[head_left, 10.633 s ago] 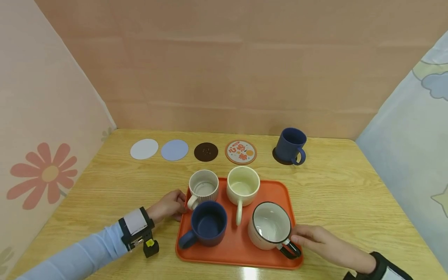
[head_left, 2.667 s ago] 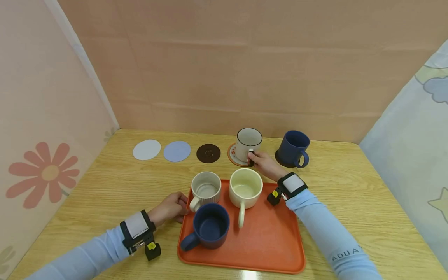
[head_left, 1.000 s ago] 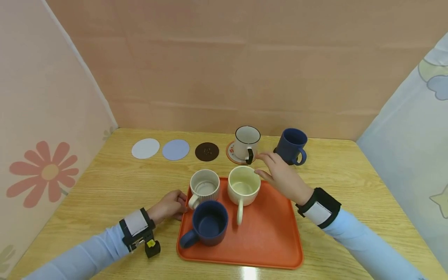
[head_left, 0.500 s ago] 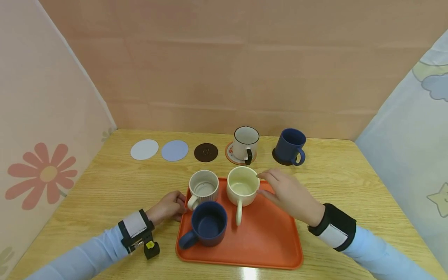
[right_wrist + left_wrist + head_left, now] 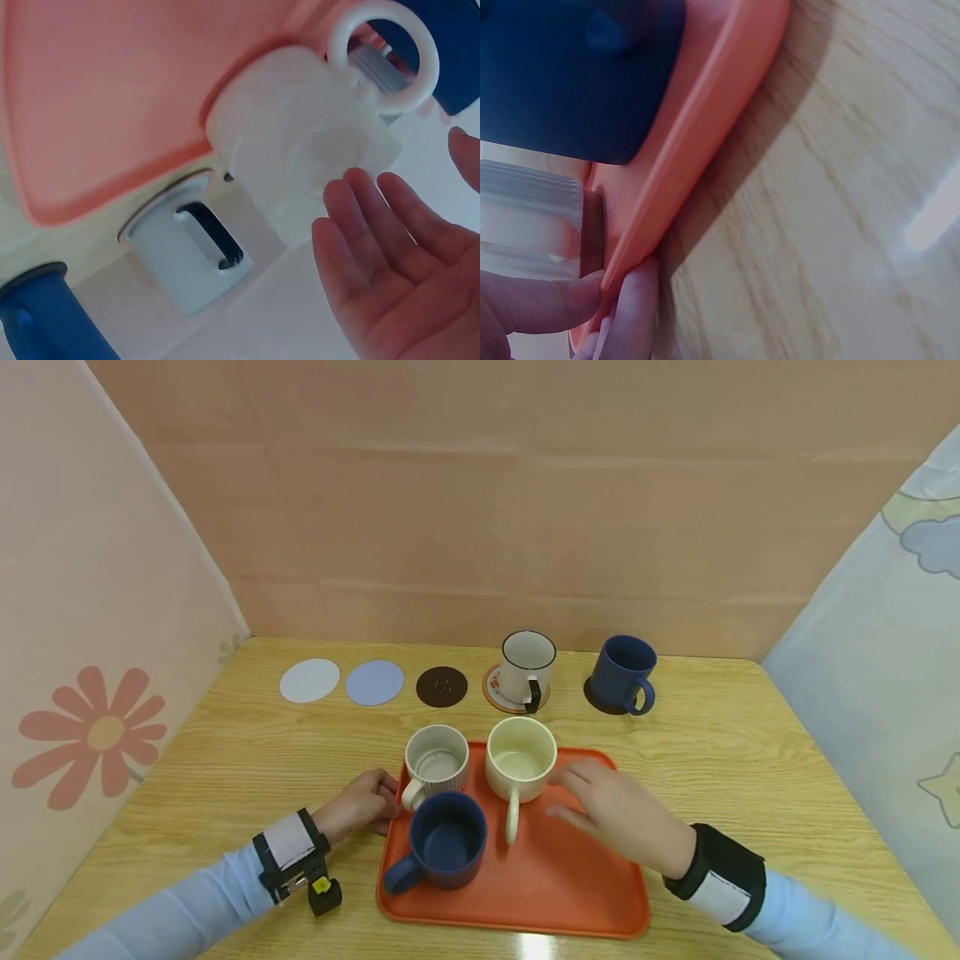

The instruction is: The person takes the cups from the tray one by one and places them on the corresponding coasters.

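Note:
My left hand [image 5: 362, 802] pinches the left rim of an orange tray [image 5: 562, 885]; in the left wrist view thumb and fingers sit on either side of the rim [image 5: 682, 142]. On the tray stand a pale ribbed cup [image 5: 437, 756], a dark blue mug [image 5: 450, 843] and a cream mug [image 5: 522, 756], handles toward me. Just right of the cream mug, my right hand [image 5: 618, 810] hovers over the tray with fingers spread. From the right wrist camera, its straight fingertips [image 5: 360, 184] overlap the cream mug's [image 5: 292, 127] side, and the palm is bare.
Along the back lie a white coaster [image 5: 309, 681], a lilac coaster [image 5: 375, 682] and a dark brown coaster [image 5: 442, 687]. A white mug with black rim [image 5: 521, 681] stands on a patterned coaster [image 5: 491, 689]. Another blue mug [image 5: 622, 672] stands on a dark coaster [image 5: 600, 702].
The black-rimmed white mug went from the tray to the patterned coaster, and my right hand let go of it. That hand then came back beside the cream mug. My left hand stayed put.

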A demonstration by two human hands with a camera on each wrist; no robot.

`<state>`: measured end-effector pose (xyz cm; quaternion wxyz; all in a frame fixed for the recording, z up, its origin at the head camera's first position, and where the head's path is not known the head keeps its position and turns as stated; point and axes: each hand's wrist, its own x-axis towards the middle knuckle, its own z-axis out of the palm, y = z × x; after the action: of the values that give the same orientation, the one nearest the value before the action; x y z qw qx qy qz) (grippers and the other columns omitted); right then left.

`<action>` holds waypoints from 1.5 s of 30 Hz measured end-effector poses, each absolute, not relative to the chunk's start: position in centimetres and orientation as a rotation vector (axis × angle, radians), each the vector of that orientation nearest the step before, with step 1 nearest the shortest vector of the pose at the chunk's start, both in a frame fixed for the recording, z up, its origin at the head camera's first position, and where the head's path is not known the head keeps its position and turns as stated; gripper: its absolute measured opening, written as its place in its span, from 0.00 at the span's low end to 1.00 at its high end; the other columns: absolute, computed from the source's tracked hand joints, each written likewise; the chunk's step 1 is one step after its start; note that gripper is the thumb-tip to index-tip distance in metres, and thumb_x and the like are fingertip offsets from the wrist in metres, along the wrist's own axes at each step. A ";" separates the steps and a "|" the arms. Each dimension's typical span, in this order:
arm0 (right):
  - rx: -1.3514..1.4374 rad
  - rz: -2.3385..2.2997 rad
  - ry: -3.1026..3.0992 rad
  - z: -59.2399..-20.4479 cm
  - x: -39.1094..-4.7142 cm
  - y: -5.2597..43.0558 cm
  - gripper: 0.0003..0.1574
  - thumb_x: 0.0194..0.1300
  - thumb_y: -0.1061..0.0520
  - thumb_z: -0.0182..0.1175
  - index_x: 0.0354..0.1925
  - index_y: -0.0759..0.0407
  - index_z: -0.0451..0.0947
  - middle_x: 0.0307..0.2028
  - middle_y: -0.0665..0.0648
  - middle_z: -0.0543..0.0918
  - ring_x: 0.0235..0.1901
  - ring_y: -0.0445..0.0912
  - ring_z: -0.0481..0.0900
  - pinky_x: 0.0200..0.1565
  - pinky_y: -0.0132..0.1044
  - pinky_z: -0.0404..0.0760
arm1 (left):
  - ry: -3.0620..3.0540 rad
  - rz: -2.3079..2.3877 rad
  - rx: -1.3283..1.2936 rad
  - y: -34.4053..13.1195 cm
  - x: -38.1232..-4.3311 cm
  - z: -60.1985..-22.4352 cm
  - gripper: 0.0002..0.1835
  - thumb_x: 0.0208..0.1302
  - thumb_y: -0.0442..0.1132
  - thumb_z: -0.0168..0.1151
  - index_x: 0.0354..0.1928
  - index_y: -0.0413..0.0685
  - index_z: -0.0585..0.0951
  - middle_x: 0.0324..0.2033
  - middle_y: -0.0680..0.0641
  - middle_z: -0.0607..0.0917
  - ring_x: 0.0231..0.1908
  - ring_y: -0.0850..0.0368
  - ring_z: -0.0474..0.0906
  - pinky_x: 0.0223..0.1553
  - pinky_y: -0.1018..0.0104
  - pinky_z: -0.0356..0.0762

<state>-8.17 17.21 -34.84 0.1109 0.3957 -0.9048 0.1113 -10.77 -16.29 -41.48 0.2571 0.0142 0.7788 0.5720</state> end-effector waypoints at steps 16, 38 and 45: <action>1.098 0.690 -2.994 -35.6 -7.6 16.4 0.22 0.63 0.44 0.54 0.48 0.56 0.75 0.42 0.50 0.79 0.43 0.43 0.75 0.45 0.39 0.77 | 2.143 1.530 0.041 -16.3 -10.6 -41.3 0.16 0.51 0.24 0.53 0.44 0.27 0.66 0.29 0.40 0.74 0.25 0.54 0.75 0.28 0.60 0.80; 0.797 1.699 -2.972 -38.7 -7.8 14.5 0.19 0.64 0.50 0.55 0.46 0.63 0.77 0.41 0.53 0.81 0.42 0.45 0.77 0.43 0.30 0.75 | 2.132 1.533 0.036 -16.1 -10.7 -41.2 0.16 0.52 0.24 0.53 0.44 0.27 0.66 0.29 0.40 0.74 0.25 0.55 0.75 0.28 0.61 0.80; 0.636 2.011 -2.935 -39.0 -7.7 13.6 0.21 0.65 0.50 0.52 0.44 0.68 0.77 0.40 0.60 0.80 0.41 0.46 0.75 0.44 0.30 0.73 | 2.127 1.532 0.041 -16.2 -10.6 -41.2 0.16 0.52 0.24 0.53 0.45 0.27 0.66 0.29 0.40 0.75 0.25 0.55 0.75 0.28 0.61 0.80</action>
<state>-7.69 13.56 -38.98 -0.2343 0.1711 -0.7894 0.5410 -10.61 -16.21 -41.20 0.2571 0.0150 0.7841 0.5648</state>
